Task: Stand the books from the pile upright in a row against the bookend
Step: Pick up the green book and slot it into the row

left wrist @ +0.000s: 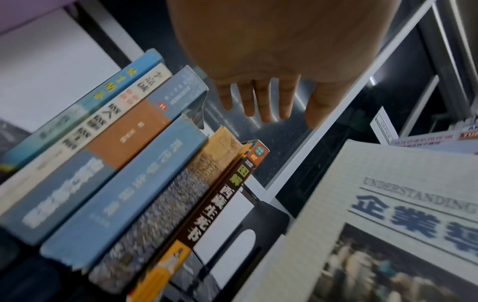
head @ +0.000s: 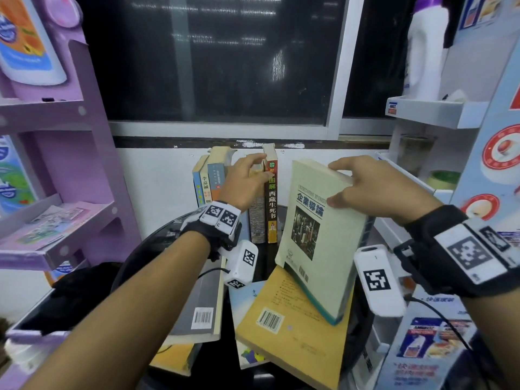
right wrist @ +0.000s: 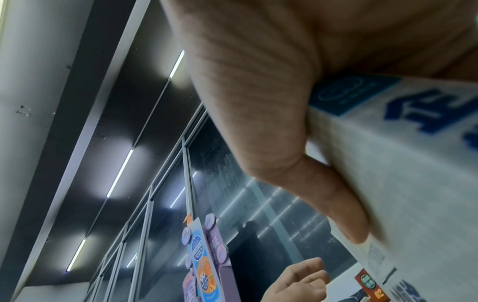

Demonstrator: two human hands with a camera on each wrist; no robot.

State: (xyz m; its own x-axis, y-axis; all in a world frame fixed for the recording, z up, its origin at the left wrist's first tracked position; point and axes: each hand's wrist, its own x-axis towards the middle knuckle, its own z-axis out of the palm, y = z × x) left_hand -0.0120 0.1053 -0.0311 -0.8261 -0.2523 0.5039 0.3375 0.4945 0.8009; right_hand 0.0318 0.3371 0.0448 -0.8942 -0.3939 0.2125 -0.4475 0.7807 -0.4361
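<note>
Item, nearest: the pile (head: 292,327), at six o'clock on the dark round table (head: 132,257), is still holding several flat books, among them a yellow-orange one showing its barcode, a pale blue one beneath it and a grey one at seven o'clock under the left forearm. Item: the cream textbook (head: 318,237), blue-titled, is standing tilted with its lower corner resting on the yellow-orange book; the right hand (head: 365,190) is gripping its top edge, fingers over the top and thumb pressing the front cover, as the right wrist view confirms. Item, farther, at twelve o'clock: the row (head: 239,192) of about six upright books is leaning slightly left, ending at its right in a dark brown spine (head: 271,204). The left hand (head: 247,178) is hovering at the tops of these books with fingers straight and spread, gripping nothing; whether it is actually touching them cannot be told. Item: the black bookend (left wrist: 261,230) is standing just right of the brown spine, seen only in the left wrist view. Progress, as judged: roughly half done; the cream textbook and the flat pile are remaining.
</note>
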